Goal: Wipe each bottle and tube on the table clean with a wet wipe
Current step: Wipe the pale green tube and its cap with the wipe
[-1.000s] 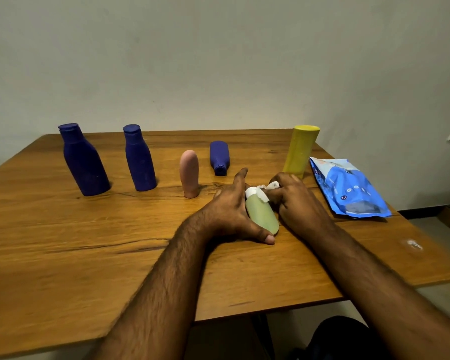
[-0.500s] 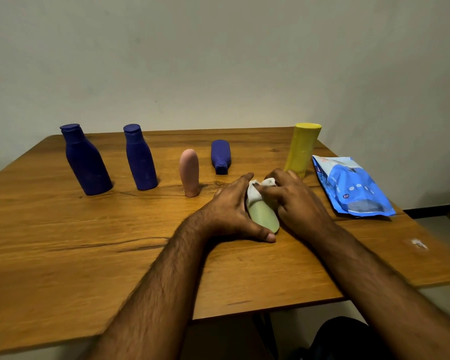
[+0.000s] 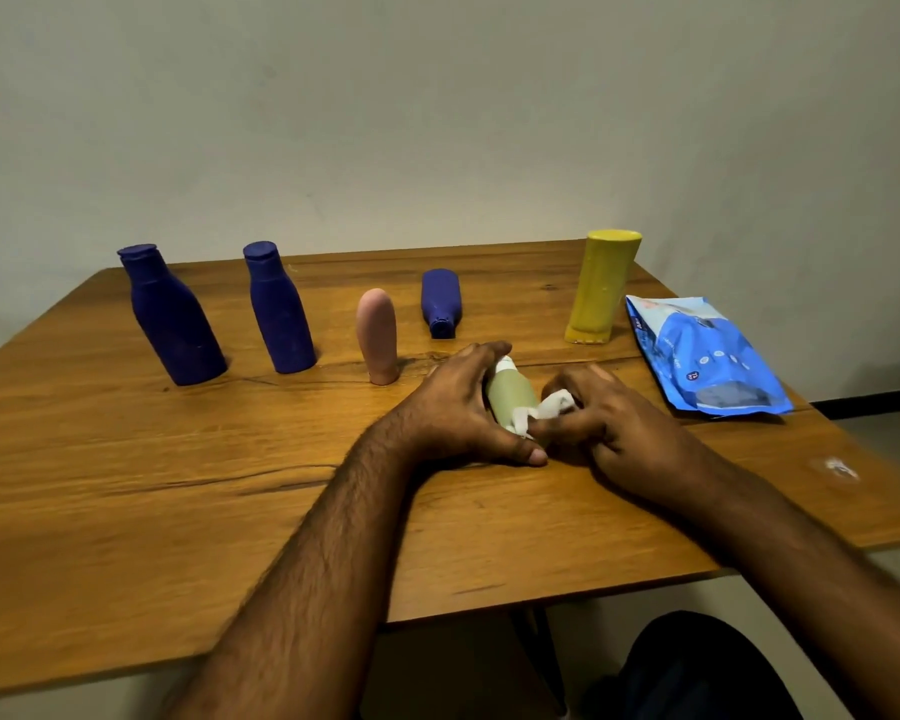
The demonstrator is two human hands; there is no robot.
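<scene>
Wiping goes best w/ left grip (image 3: 453,407) clamped on tube (image 3: 510,394), right grip (image 3: 609,413) pinching wipe (image 3: 544,410), rubbing cap-to-base, rotating tube.

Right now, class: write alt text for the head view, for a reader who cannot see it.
A left hand holds a green tube on a wooden table while the right hand rubs it with a white wipe. Five other containers stand or lie behind.

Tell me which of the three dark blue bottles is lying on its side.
The small dark blue bottle behind the pink tube; its cap faces the person, while the other two stand upright.
</scene>
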